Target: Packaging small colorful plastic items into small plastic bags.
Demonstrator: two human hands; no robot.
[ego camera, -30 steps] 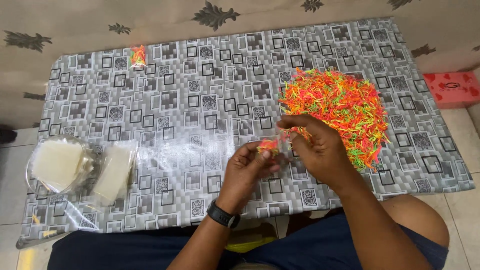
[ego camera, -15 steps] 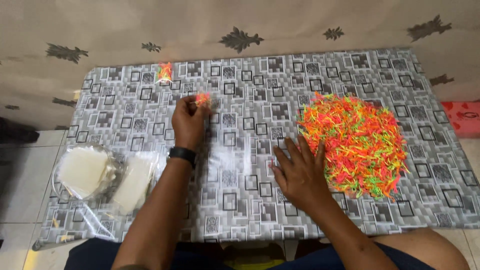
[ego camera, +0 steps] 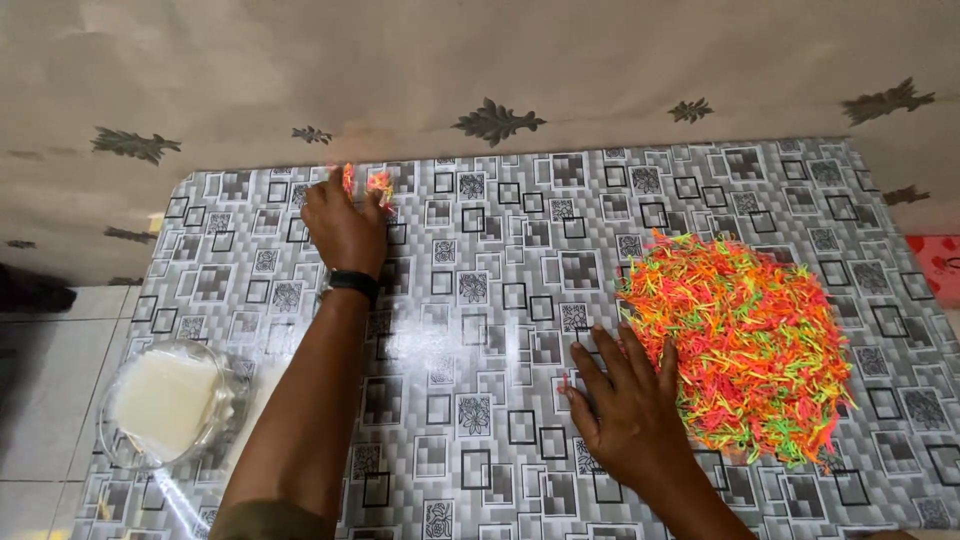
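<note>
The right hand (ego camera: 628,408) lies flat with fingers spread on the grey square-patterned tablecloth (ego camera: 480,330), holding nothing, its fingertips touching the edge of the big heap of neon orange, pink and green strips (ego camera: 745,345). Left of it sits a clear plastic bag of white sheets (ego camera: 165,400). At the far edge, the left hand (ego camera: 343,222) touches two small bundles of the same coloured strips (ego camera: 380,184); its grip cannot be made out.

I'm seeing a small orange-green bundle of strips (ego camera: 380,184) lying just past my left grip (ego camera: 343,228), touching its fingertips, while the big loose heap (ego camera: 745,345) is sprawling beside my right grip (ego camera: 628,410).
</note>
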